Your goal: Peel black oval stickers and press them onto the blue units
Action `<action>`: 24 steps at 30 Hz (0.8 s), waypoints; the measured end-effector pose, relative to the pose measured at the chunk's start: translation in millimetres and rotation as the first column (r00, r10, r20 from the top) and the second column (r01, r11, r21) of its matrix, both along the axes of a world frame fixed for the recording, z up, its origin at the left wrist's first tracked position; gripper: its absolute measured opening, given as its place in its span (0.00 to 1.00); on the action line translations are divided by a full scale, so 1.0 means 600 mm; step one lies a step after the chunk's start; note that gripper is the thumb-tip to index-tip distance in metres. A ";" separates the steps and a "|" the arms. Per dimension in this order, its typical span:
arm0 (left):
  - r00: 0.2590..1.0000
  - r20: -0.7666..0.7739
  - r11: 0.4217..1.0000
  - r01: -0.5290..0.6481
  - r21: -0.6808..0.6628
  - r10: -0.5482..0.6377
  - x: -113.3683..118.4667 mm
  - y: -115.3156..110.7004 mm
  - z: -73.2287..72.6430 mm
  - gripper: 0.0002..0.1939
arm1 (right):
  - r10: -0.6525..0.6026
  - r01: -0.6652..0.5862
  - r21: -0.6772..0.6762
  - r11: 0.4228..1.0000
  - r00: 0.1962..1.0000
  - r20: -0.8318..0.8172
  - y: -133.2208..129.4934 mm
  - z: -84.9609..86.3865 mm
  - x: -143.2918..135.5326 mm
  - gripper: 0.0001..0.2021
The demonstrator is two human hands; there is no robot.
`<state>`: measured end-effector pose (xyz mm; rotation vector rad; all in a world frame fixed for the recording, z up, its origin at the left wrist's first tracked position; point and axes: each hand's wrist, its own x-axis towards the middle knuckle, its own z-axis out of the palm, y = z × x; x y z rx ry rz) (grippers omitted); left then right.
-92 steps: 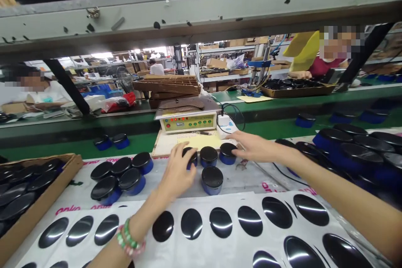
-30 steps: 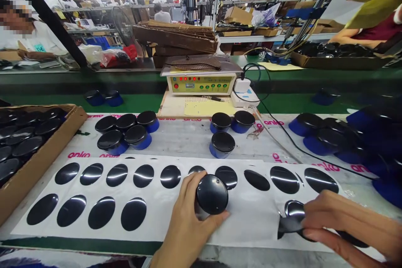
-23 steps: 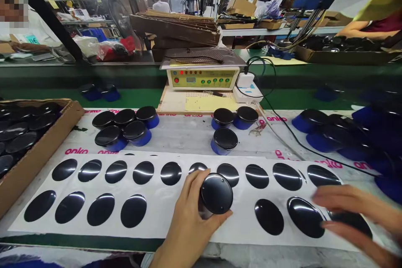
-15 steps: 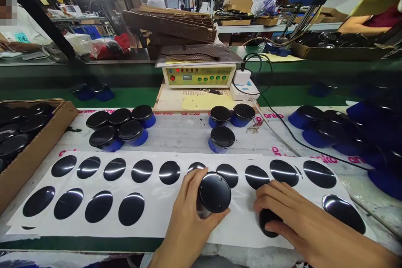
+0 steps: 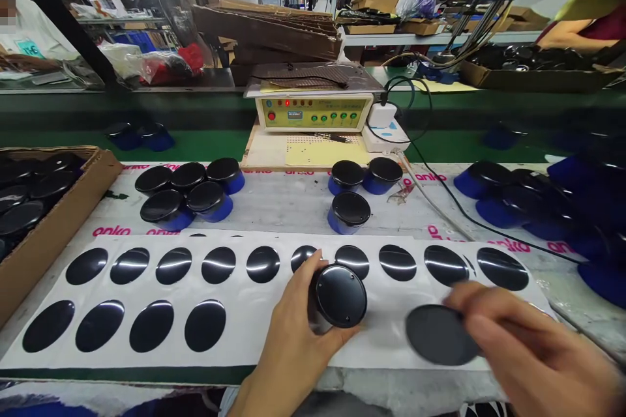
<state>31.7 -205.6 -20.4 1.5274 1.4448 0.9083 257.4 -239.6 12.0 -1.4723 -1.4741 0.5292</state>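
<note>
Right grip [image 5: 531, 348], blurred, pinches a thin flat dark-grey disc [image 5: 440, 335] by its right edge, over the front right of a white sheet [image 5: 247, 326]. Left grip [image 5: 303, 322] is closed round the sides of a round black-faced part [image 5: 341, 296], two small dots on its face, face tilted toward camera. Disc and part are apart. Sheet carries glossy black discs [image 5: 218, 265]: four front left, longer row behind. Beyond it, on the white-covered counter [image 5: 274, 208] with pink lettering: three black-topped, blue-sided round parts [image 5: 349, 208] mid, five similar parts [image 5: 208, 197] left, bigger pile [image 5: 508, 203] right. Brown cardboard box [image 5: 63, 225] at left edge holds black-topped parts too. Past those: yellow-fronted control unit [image 5: 313, 112], red and green buttons.
</note>
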 end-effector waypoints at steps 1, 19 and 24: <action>1.000 0.008 1.000 -0.009 -0.030 0.009 0.000 0.000 0.002 0.43 | 0.037 -0.045 -0.068 0.997 0.992 -0.122 0.012 -0.006 -0.024 0.12; 0.995 -0.051 0.996 0.085 0.000 -0.084 -0.006 -0.001 -0.005 0.39 | -0.019 -0.097 -0.192 0.977 0.848 -0.529 0.055 -0.046 -0.136 0.10; 0.995 -0.054 0.996 0.088 -0.002 -0.087 -0.006 0.000 -0.004 0.39 | -0.039 -0.028 -0.160 0.987 0.916 -0.398 0.056 -0.034 -0.141 0.12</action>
